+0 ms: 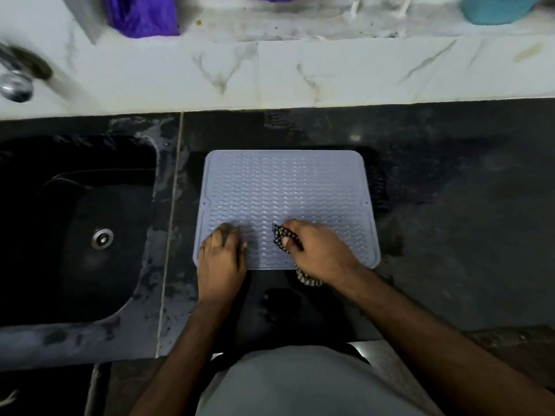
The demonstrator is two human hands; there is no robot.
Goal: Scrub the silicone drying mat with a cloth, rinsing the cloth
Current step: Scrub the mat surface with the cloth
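Note:
A pale blue-grey silicone drying mat (pixel 285 190) with wavy ridges lies flat on the black counter, just right of the sink. My left hand (pixel 220 259) rests on the mat's near left corner with its fingers spread flat. My right hand (pixel 318 250) grips a bunched dark patterned cloth (pixel 280 235) and presses it on the mat's near middle. One end of the cloth hangs out below my wrist, over the mat's front edge. Both hands look slightly blurred.
A black sink (pixel 75 223) with a metal drain (pixel 102 238) sits to the left. A chrome tap (pixel 16 79) is at the far left on the white marble backsplash. A purple bag (pixel 141 16) and a teal container (pixel 495 9) stand on the ledge behind.

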